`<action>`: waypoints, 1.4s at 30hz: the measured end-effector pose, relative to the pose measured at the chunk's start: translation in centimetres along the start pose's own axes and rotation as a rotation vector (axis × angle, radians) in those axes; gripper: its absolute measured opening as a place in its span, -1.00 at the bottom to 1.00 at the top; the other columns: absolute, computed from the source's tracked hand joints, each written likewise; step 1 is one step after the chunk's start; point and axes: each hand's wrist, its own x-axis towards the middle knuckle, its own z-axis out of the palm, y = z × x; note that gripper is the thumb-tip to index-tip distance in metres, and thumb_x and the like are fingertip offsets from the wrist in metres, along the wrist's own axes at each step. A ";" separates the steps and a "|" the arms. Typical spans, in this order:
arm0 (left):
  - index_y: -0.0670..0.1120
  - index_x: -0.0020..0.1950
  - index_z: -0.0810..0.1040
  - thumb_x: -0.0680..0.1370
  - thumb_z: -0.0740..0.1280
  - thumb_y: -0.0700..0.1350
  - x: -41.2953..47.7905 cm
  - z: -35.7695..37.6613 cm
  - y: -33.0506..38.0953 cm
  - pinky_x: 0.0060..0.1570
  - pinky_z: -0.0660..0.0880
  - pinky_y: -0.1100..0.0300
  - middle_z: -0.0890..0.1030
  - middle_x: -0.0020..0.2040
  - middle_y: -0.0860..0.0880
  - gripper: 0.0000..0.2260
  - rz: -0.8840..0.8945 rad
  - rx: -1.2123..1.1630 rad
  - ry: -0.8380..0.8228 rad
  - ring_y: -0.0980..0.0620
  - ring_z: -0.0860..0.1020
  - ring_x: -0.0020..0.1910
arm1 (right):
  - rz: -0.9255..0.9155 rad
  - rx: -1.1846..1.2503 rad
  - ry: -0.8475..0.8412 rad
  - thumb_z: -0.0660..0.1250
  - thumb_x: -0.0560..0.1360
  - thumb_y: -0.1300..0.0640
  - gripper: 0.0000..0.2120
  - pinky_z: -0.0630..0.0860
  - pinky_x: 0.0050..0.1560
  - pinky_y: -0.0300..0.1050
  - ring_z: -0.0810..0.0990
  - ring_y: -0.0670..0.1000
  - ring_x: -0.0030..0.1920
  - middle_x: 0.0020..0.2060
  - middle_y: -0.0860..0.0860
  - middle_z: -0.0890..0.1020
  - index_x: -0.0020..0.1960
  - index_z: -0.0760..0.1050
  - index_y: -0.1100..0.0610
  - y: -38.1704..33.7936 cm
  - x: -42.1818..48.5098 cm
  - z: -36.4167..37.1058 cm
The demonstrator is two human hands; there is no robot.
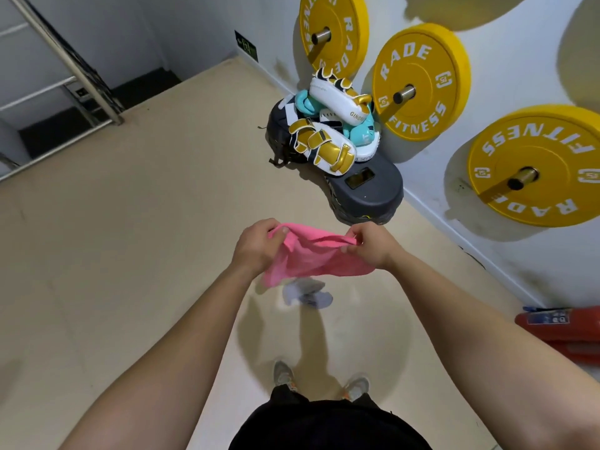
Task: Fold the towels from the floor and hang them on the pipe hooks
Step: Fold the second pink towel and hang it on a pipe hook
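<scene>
A pink towel hangs in the air in front of me, stretched between both hands at its top edge. My left hand grips its left corner. My right hand pinches its right corner. Below the pink towel, a crumpled grey-white towel lies on the beige floor, partly hidden by the pink one. No pipe hooks are in view.
Boxing pads are piled on a dark step platform by the white wall. Yellow weight plates hang on wall pegs at the right. A red object lies at the wall's foot. A metal stair railing stands at the far left.
</scene>
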 end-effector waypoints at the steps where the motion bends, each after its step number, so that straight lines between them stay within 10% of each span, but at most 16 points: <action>1: -0.03 -0.14 0.57 0.58 0.27 0.03 0.2 0.0 0.0 -0.20 0.37 0.11 0.57 -0.26 0.03 -0.81 -0.021 -0.025 -0.007 -0.07 0.51 -0.18 | 0.003 0.025 -0.020 0.47 0.45 0.03 -0.88 0.42 -0.27 -0.11 0.53 0.03 -0.25 -0.28 0.02 0.62 -0.21 0.56 -0.02 0.2 -0.3 -0.3; 12: -0.08 -0.07 0.46 0.62 0.34 -0.15 0.7 2.2 5.9 -0.17 0.46 0.03 0.44 -0.45 0.06 -0.90 0.059 -0.346 -0.409 -0.07 0.47 -0.37 | 0.113 0.348 0.185 0.31 0.59 0.08 -0.65 0.28 -0.31 -0.13 0.32 -0.05 -0.34 -0.41 -0.08 0.38 -0.35 0.37 0.09 7.0 -6.3 -5.5; 19: -0.04 0.06 0.57 0.55 0.41 -0.23 0.6 5.8 11.9 -0.08 0.50 0.09 0.53 -0.23 -0.11 -0.86 0.175 -0.348 -0.686 -0.04 0.52 -0.23 | 0.325 0.354 0.402 0.37 0.53 0.01 -0.64 0.30 -0.32 -0.09 0.39 0.00 -0.34 -0.41 0.01 0.44 -0.24 0.51 0.30 12.9 -10.1 -8.0; 25: -0.06 -0.08 0.68 0.52 0.46 -0.23 0.0 10.6 17.1 -0.17 0.50 0.17 0.65 -0.22 0.04 -0.93 0.279 -0.276 -0.553 0.13 0.56 -0.22 | 0.399 0.224 0.394 0.45 0.44 -0.01 -0.80 0.37 -0.33 -0.17 0.53 0.04 -0.25 -0.39 -0.04 0.53 -0.26 0.56 0.09 16.4 -13.9 -9.3; 30: -0.09 -0.05 0.67 0.55 0.42 -0.21 -2.0 14.8 22.3 -0.28 0.42 0.38 0.64 -0.22 0.06 -0.95 0.385 -0.278 -0.546 0.24 0.54 -0.29 | 0.136 0.270 0.457 0.45 0.42 0.02 -0.62 0.45 0.17 -0.15 0.50 -0.08 0.08 0.00 -0.14 0.52 0.24 0.58 -0.04 16.6 -16.4 -9.2; 34: -0.06 -0.05 0.69 0.53 0.45 -0.18 -3.2 17.9 24.7 -0.14 0.48 0.31 0.69 -0.16 -0.01 -0.96 0.433 -0.262 -0.580 0.18 0.59 -0.20 | -0.010 0.531 0.492 0.45 0.48 0.05 -0.84 0.38 0.02 -0.43 0.55 -0.20 0.04 -0.02 -0.18 0.61 0.06 0.64 -0.05 15.9 -17.8 -10.7; 38: 0.00 -0.08 0.70 0.50 0.49 -0.12 -4.4 20.5 25.8 -0.15 0.45 0.22 0.64 -0.23 0.00 -0.97 0.399 -0.266 -0.545 0.12 0.54 -0.24 | -0.008 0.581 0.554 0.39 0.49 0.19 -0.91 0.52 -0.09 -0.06 0.57 -0.09 -0.23 -0.28 -0.07 0.64 -0.17 0.61 0.05 17.6 -19.0 -11.9; 42: -0.04 -0.09 0.68 0.53 0.47 -0.09 -5.4 22.2 26.7 -0.25 0.39 0.30 0.60 -0.27 0.06 -0.96 0.381 -0.298 -0.538 0.17 0.49 -0.31 | -0.003 0.551 0.649 0.34 0.52 0.20 -0.82 0.43 -0.19 -0.21 0.50 -0.17 -0.29 -0.33 -0.12 0.58 -0.21 0.54 -0.02 18.5 -20.3 -14.0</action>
